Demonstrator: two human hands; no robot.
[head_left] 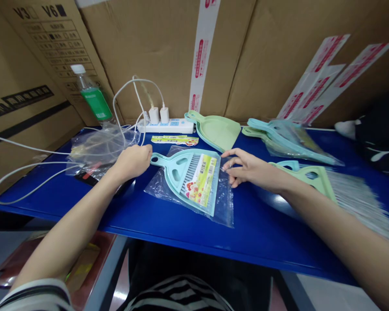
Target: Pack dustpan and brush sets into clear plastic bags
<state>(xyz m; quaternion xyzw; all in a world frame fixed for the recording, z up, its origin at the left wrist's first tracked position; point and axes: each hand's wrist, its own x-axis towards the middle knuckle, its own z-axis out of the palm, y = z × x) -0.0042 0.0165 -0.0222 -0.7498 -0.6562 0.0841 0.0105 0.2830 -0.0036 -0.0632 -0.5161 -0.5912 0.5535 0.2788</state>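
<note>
A light blue dustpan [176,166] lies on the blue table in a clear plastic bag [225,207]. Inside it are a small brush [189,170] and a yellow-green printed card [201,181]. My left hand [134,162] is closed in a fist at the tip of the dustpan's handle; its fingertips are partly hidden. At the opposite side, my right hand [244,168] pinches the bag's edge between thumb and fingers, by the pan's wide lip.
Green and blue dustpans [218,129] lie behind, bagged dustpans [294,138] back right, and brushes [359,198] right. Printed cards [175,140] rest before a power strip [181,126]. Left are plastic bags [100,142], loose white cables [29,163] and a bottle [95,101]. Cardboard [155,47] walls the back.
</note>
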